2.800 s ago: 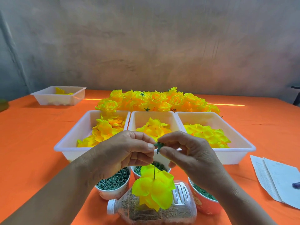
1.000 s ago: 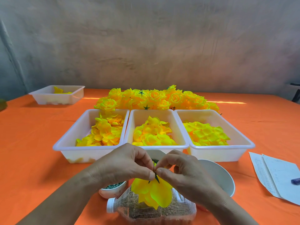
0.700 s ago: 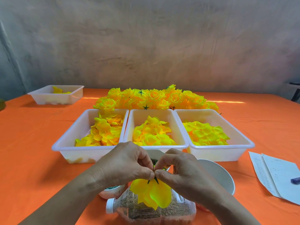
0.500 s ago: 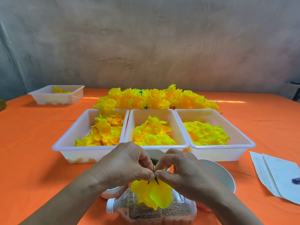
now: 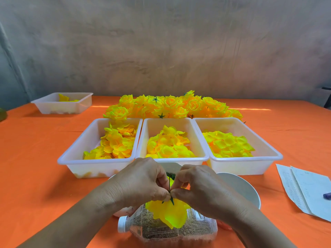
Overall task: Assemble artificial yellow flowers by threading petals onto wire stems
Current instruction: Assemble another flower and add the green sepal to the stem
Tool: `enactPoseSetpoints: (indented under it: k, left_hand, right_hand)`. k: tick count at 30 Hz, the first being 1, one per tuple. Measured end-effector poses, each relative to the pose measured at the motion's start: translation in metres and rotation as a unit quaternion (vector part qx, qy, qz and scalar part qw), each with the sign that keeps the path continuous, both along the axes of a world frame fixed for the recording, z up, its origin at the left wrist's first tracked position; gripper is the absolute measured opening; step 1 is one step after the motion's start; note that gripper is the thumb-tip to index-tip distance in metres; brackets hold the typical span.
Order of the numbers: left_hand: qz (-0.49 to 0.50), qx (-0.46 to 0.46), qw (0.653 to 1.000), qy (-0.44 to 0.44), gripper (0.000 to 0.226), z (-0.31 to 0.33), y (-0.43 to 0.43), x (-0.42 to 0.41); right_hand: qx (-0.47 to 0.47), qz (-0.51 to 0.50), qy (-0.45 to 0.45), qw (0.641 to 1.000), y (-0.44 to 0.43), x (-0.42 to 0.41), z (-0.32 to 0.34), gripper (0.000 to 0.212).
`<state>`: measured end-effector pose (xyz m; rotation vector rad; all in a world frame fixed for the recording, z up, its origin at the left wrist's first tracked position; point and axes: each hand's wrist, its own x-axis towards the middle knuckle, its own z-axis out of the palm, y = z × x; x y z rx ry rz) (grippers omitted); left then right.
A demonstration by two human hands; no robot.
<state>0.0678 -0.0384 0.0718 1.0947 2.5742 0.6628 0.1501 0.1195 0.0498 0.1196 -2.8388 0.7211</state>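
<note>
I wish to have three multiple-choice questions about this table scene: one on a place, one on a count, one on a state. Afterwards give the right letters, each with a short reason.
1. Where does the pile of finished flowers lie?
A. in the far-left tray
B. behind the row of three trays
C. on the papers

2. How many white trays stand on the orange table?
A. two
B. three
C. four

3. What do the left hand and the right hand do?
A. pinch the green calyx on the wire stem
B. lie flat on the cloth
C. lift a bowl

Answers:
1 B, the pile shows just beyond the row's far rims.
2 C, three in the row plus the lone tray at far left.
3 A, both pinch it just above the yellow petals.
</note>
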Motion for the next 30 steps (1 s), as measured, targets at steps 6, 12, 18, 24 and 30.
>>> enactPoseSetpoints:
  k: [6, 12, 18, 24, 30]
  left_hand:
    - [0.003, 0.010, 0.999, -0.050, 0.011, -0.003, 0.001, -0.008]
    - [-0.010, 0.002, 0.999, -0.049, 0.012, -0.006, 0.004, -0.015]
    - [-0.040, 0.044, 0.975, -0.216, 0.010, -0.004, -0.003, -0.023]
    - [-0.014, 0.069, 0.950, -0.303, 0.006, -0.005, -0.005, -0.020]
    - [0.027, 0.050, 0.950, -0.306, 0.015, -0.005, 0.000, -0.020]
  right_hand:
    - [0.010, 0.006, -0.024, 1.000, 0.002, -0.004, 0.002, 0.006]
    - [0.009, 0.011, -0.075, 0.997, 0.004, -0.012, 0.002, 0.018]
    - [-0.153, 0.011, -0.159, 0.975, 0.013, -0.011, 0.001, 0.006]
    - [-0.202, -0.016, -0.199, 0.959, 0.010, -0.014, 0.005, 0.009]
    - [-0.206, -0.020, -0.225, 0.952, 0.007, -0.015, 0.011, 0.007]
